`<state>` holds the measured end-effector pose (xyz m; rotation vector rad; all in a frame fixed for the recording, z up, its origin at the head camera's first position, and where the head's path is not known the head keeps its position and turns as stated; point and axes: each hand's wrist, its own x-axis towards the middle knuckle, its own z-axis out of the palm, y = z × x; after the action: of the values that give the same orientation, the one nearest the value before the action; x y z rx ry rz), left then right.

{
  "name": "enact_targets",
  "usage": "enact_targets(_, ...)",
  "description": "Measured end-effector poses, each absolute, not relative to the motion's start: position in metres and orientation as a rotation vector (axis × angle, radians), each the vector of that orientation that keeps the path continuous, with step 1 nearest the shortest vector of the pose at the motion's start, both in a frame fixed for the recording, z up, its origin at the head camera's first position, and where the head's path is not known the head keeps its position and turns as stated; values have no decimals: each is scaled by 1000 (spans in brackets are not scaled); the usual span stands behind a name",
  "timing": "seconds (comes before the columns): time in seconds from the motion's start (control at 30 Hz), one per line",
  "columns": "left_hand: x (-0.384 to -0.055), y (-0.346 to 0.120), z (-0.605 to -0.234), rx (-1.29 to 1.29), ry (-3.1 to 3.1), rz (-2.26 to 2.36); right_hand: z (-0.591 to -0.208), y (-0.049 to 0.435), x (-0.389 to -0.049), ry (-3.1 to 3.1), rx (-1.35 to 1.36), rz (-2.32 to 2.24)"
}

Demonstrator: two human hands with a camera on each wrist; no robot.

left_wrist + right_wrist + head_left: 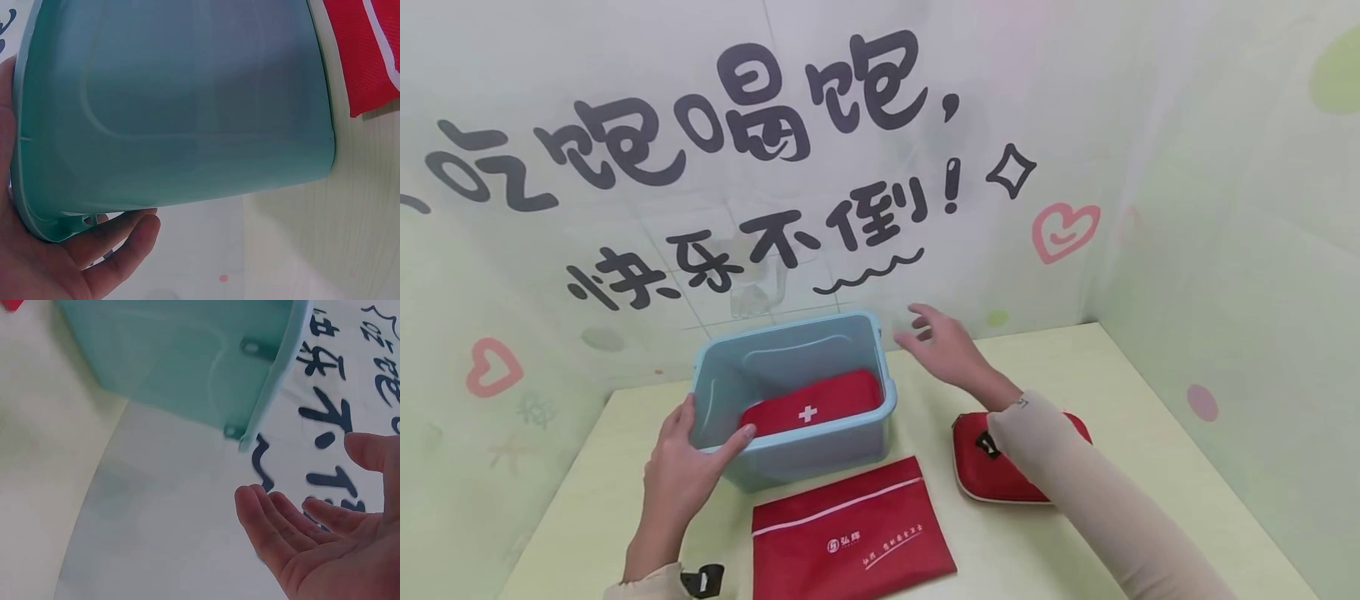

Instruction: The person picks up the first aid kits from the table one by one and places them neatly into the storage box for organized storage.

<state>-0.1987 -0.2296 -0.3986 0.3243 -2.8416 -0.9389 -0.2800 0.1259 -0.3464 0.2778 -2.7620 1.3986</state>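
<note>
A light blue plastic bin (820, 446) stands on the table with a red first-aid pouch (842, 400) marked by a white cross inside it. My left hand (677, 462) grips the bin's near left corner, thumb over the front rim and fingers along the left side. In the left wrist view, fingers of that hand (128, 250) bend around the outside of the bin (206, 106). Apart from the bin's right rim hovers my right hand (947, 346), holding nothing. The right wrist view shows its fingers (269, 531) spread, with the bin (169, 356) beyond them.
A flat red pouch (853, 533) with a white stripe and lettering lies in front of the bin. To the right, a red zippered case (1000, 462) is partly covered by the right sleeve (1097, 500). A printed wall (820, 183) rises behind the table (1045, 358).
</note>
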Motion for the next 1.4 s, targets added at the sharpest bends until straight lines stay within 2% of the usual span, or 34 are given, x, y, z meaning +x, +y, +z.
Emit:
enact_targets(0.7, -201, -228, -396, 290, -2825, -952, -409, 258, -266, -3080, 200, 1187)
enact_targets(1.4, -200, -231, -401, 318, -2825, -954, -444, 321, -232, -3191, 325, 1205)
